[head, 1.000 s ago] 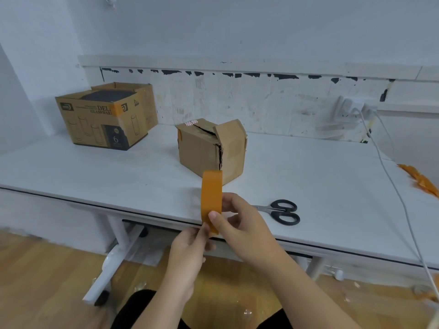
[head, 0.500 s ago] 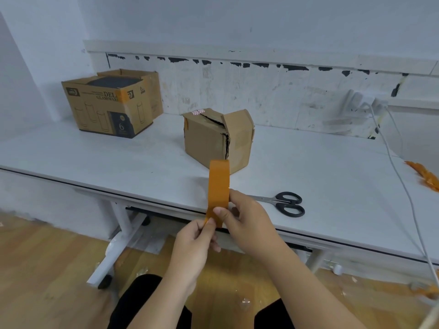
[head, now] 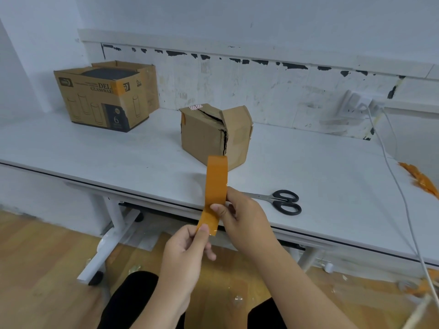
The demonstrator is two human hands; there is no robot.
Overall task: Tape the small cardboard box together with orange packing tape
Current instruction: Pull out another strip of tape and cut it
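The roll of orange packing tape [head: 216, 179] stands on edge in the air in front of the counter's near edge, seen edge-on, its band running up and down; its lower part sits against the thumb and curled fingers [head: 217, 208] of the right hand [head: 242, 218], which grip it from the right. A short free strip of tape [head: 208, 223] hangs down and slightly left from the roll, its end pinched between the thumb and forefinger of the left hand [head: 187, 252], just below the right hand's fingers; the remaining left fingers are curled in. Beyond the fingers, farther back on the white counter [head: 95, 153], stands the small brown cardboard box [head: 215, 135], one corner towards the camera, that corner seam split and the top gaping. To the right of the right hand's fingers, a pair of black-handled scissors [head: 280, 201] lies flat on the counter, blades pointing towards the hand. Far back and left sits a larger printed cardboard box [head: 107, 96], open at the top.
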